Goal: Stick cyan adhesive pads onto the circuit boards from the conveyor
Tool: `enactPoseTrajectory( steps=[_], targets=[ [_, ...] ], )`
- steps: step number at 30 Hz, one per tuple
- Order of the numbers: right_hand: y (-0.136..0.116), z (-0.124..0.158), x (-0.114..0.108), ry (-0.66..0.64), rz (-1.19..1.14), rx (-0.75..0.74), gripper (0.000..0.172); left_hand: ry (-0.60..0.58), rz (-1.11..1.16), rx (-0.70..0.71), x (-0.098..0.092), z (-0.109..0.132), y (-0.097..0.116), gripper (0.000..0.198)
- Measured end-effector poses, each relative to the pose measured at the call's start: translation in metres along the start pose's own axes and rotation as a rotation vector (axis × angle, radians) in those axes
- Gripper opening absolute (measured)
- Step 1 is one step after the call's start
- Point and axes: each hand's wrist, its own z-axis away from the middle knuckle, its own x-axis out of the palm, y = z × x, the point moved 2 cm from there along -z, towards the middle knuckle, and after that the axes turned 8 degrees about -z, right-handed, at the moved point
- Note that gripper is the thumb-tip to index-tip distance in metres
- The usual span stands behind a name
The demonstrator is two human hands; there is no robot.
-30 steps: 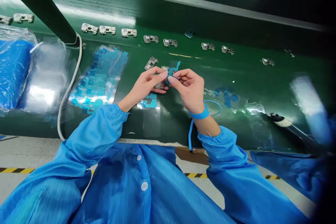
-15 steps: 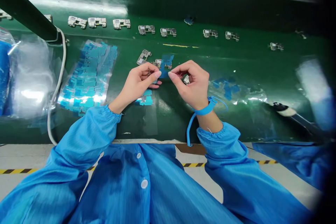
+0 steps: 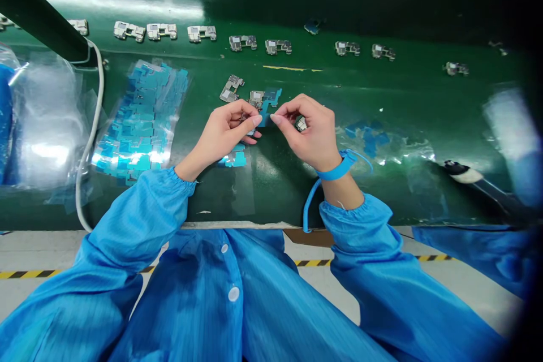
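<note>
Both my hands meet over the green belt. My left hand pinches the edge of a small blue film piece with thumb and forefinger. My right hand is curled around a small silver metal part and its fingertips touch the same film. A blue wrist strap with a coiled cord sits on my right wrist. Two more silver metal parts lie just beyond my fingers.
A row of silver metal parts runs across the belt farther back. A clear sheet of blue film pieces lies at left, beside plastic bags and a white cable. Peeled film scraps lie at right. A blurred blue sleeve is at far right.
My hands drew slightly apart: the right hand now cups the metal part while both fingertips stay at the blue film. The view shifted a little upward along the belt.
</note>
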Motion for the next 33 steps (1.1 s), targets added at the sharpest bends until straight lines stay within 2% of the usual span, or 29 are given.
enactPoseTrajectory(
  steps=[8,11,13,16,20,24,29,33],
  targets=[
    [-0.001,0.001,-0.003,-0.013,-0.002,0.035,0.039,0.001,-0.004,0.006,0.0,0.0,0.0,0.061],
    [0.0,0.0,-0.005,-0.009,0.006,0.019,0.04,0.001,-0.018,-0.018,0.0,0.001,0.001,0.051],
    [-0.001,0.0,-0.006,0.042,-0.016,0.021,0.041,0.013,0.006,-0.042,-0.001,0.001,0.0,0.045],
    [-0.002,0.0,-0.004,0.085,-0.148,0.109,0.046,0.013,0.069,-0.041,-0.003,0.0,-0.002,0.062],
    [-0.004,0.003,0.003,-0.046,-0.324,0.246,0.051,-0.028,0.097,-0.036,-0.003,-0.001,-0.003,0.053],
    [-0.007,0.006,0.006,-0.159,-0.31,0.263,0.052,-0.037,0.108,-0.06,-0.001,0.001,0.0,0.044],
    [-0.007,0.007,0.007,-0.233,-0.286,0.299,0.055,-0.036,0.102,-0.118,0.0,0.002,0.004,0.04],
    [-0.007,0.007,0.007,-0.216,-0.309,0.32,0.057,-0.04,0.081,-0.141,0.001,0.004,0.007,0.044]
  ],
)
